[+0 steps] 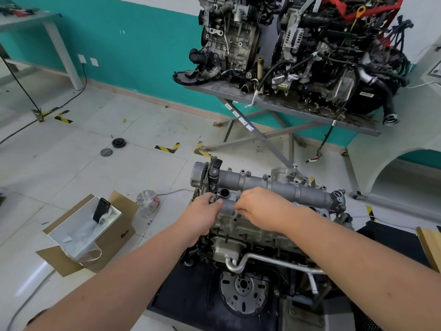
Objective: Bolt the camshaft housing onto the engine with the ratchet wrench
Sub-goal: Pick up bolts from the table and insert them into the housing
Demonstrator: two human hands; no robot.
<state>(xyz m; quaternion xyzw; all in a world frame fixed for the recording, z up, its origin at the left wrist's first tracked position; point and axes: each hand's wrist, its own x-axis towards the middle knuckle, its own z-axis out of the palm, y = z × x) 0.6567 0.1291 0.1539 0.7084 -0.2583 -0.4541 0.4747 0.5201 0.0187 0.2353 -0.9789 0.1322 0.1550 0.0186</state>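
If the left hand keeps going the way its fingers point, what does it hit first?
Probably the black sensor at the camshaft housing's sprocket end, just beyond the left hand; depth is unclear.

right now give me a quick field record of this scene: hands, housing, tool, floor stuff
left hand: pinching a small bolt-like part at the housing's left end
right hand: fingers curled on a thin metal piece at the housing's near edge
grey cast-metal camshaft housing: seated on top of the engine
ratchet wrench: cannot tell; none clearly visible
brown cardboard box: on floor left, black phone propped upright on it
dark toothed flywheel: low on the engine's near end
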